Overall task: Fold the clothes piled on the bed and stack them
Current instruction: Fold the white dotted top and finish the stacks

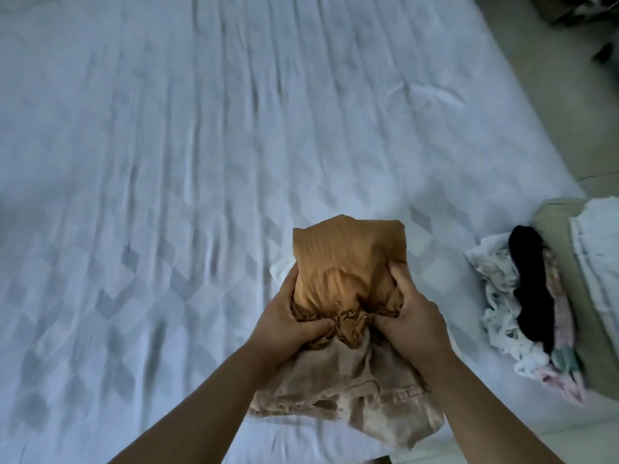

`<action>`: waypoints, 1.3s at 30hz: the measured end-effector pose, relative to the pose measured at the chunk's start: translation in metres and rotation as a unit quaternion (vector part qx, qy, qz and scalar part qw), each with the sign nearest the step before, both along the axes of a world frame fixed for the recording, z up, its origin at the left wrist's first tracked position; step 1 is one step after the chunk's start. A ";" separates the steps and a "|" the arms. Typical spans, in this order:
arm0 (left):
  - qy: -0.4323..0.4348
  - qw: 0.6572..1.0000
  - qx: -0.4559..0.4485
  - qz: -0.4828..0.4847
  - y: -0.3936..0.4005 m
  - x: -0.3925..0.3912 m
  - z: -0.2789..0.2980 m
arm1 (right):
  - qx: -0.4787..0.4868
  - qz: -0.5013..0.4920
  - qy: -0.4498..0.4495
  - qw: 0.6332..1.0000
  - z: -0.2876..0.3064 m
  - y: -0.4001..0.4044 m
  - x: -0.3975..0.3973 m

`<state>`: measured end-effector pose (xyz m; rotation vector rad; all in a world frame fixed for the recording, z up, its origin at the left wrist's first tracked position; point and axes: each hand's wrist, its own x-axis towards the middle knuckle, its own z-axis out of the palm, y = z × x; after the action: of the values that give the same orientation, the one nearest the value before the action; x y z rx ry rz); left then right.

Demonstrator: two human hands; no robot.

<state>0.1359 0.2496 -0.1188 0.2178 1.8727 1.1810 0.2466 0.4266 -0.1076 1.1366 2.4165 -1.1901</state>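
1. Gripping the folded mustard-brown garment (348, 262) from both sides, the left hand (288, 324) and the right hand (410, 313) curl their fingers into its near, ruffled edge, thumbs pressed on top of the cloth.
2. The garment sits between the two hands, its far end squared off and pointing up the bed (167, 162).
3. Directly beneath it lies a beige garment (355, 396), which spreads out toward the near edge of the bed, between the two forearms.
4. A bit of white cloth (279, 267) peeks out at the left of the mustard-brown piece, just beyond the left hand's fingers.
5. The bed carries a pale sheet with lengthwise creases and a faint diamond pattern near the front.
6. At the right, well apart from the hands, lies a loose heap of clothes (516, 316): white and floral pieces with a black garment (532, 289) draped over them.
7. Just right of that heap, at the frame's edge, a tan piece (552, 229) lies beside white fabric (596, 249).
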 end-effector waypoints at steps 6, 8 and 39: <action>-0.002 0.999 0.039 -0.019 0.086 0.052 -0.002 | 0.090 -0.001 -0.017 0.996 0.022 0.085 0.053; -0.003 0.999 0.030 -0.021 0.106 0.068 -0.005 | 0.099 0.003 -0.042 0.994 0.021 0.107 0.067; 0.330 0.796 -0.301 -0.409 0.130 0.089 -0.012 | 0.226 0.257 -0.141 0.929 -0.017 0.110 0.075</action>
<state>0.2254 0.3795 -0.1306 1.0567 2.2394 -0.1534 0.3211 0.5363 -0.1249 0.6308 2.5780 -0.2963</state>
